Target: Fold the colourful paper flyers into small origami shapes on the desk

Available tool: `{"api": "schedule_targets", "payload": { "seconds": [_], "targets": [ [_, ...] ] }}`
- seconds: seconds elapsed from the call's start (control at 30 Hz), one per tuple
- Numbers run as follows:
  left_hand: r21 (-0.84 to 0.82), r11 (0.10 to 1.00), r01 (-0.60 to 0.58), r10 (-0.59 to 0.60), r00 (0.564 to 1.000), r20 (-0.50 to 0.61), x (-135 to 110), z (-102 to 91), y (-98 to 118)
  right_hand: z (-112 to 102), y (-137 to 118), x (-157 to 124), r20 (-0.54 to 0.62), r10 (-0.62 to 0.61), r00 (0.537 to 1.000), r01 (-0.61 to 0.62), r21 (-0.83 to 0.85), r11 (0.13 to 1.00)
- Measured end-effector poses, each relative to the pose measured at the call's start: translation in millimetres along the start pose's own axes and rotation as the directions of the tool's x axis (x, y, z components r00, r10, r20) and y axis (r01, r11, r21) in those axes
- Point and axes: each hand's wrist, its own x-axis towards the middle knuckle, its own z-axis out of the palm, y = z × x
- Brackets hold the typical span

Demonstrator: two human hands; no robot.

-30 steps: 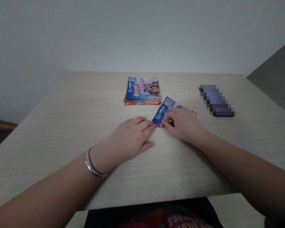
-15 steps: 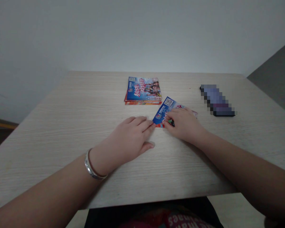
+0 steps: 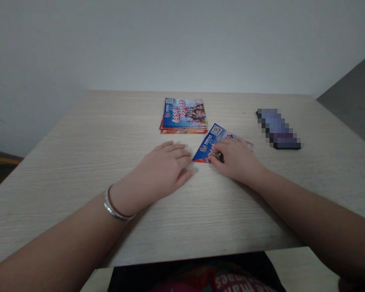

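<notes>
A blue printed flyer [image 3: 206, 148] with a QR code lies on the table, its lower edge folded over so that a red strip shows. My right hand [image 3: 235, 158] rests on it with fingers curled and thumb against the fold, covering much of its right part. A small green and dark patch shows between thumb and fingers; I cannot tell if it is print. Just left of the flyer's pointed corner, my left hand [image 3: 164, 168] lies palm down, fingers stretched out and holding nothing. A silver bangle [image 3: 114, 207] circles the left wrist.
Behind the hands sits a stack of similar flyers [image 3: 185, 114], with orange edges below. A dark phone [image 3: 278, 129], its screen pixelated, lies to the right. The pale wooden table [image 3: 121, 121] meets a wall [image 3: 182, 44] at the back.
My left hand has drawn back slightly leftward from the flyer's corner, which now shows as a sharp folded point. The right hand stays in place on the flyer.
</notes>
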Motion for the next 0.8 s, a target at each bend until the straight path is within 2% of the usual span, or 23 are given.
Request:
{"api": "schedule_targets", "payload": {
  "seconds": [0.1,0.13,0.27,0.33,0.53,0.67,0.8],
  "targets": [
    [-0.024,0.995,0.100,-0.101,0.993,-0.061,4,3.1,0,0,-1,0,0.006,0.004,1.000,-0.004,-0.001,1.000],
    [-0.039,0.994,0.100,-0.103,0.991,-0.085,5,4.5,0,-1,-2,-1,0.007,0.001,1.000,-0.001,0.001,1.000],
    [-0.080,0.990,-0.118,0.105,0.984,-0.144,5,12.0,0,-2,-3,-1,0.003,-0.007,1.000,0.007,0.005,1.000],
    [-0.077,0.982,-0.170,0.158,0.978,-0.137,5,15.1,0,-3,-2,-1,-0.001,-0.004,1.000,0.004,0.004,1.000],
    [-0.041,0.988,-0.147,0.143,0.986,-0.088,6,13.2,5,-4,7,-1,-0.010,0.052,0.999,-0.052,-0.018,0.998],
    [-0.016,0.993,-0.120,0.119,0.992,-0.052,6,12.0,11,-5,16,-1,-0.007,0.021,1.000,-0.021,-0.016,1.000],
    [0.026,0.994,-0.106,0.106,0.994,-0.026,5,11.6,13,-3,18,4,-0.062,-0.004,0.998,0.005,0.015,1.000]
  ]
}}
